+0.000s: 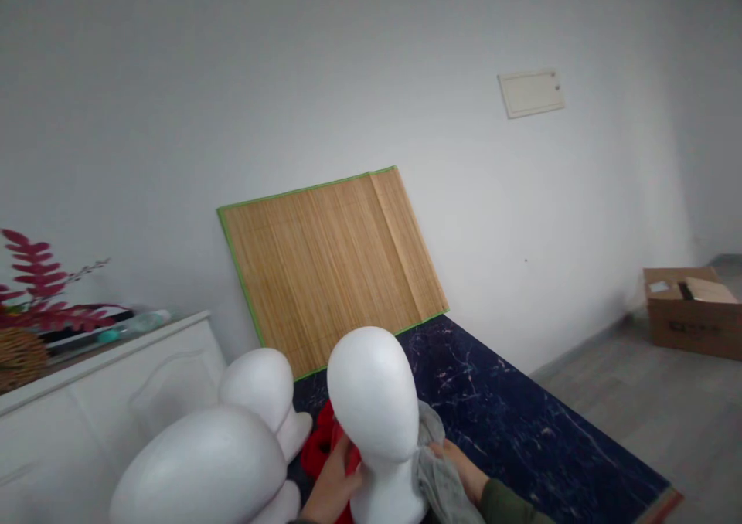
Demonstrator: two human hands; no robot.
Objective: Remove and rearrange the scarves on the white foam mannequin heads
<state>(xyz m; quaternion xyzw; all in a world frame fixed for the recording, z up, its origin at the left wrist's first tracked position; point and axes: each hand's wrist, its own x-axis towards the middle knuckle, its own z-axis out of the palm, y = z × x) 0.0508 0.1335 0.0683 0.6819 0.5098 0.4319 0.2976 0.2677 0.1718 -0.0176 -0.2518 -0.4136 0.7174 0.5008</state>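
Note:
A white mannequin head (374,400) stands upright at the front of a dark blue marbled table (498,400). My left hand (336,478) is at the left of its neck, with fingers bent against red cloth (318,447); what exactly it grips is partly hidden. On the other side of the neck, my right hand (457,466) is closed on a grey cloth (444,485) that hangs down past the bottom edge. Two more white mannequin heads, a nearer one (202,466) and a farther one (258,389), are to the left.
Against the wall leans a bamboo mat (336,269) with green edging. A white cabinet (168,385) at the left bears a woven basket (20,358) with red leaves. On the floor at the far right is a cardboard box (692,323).

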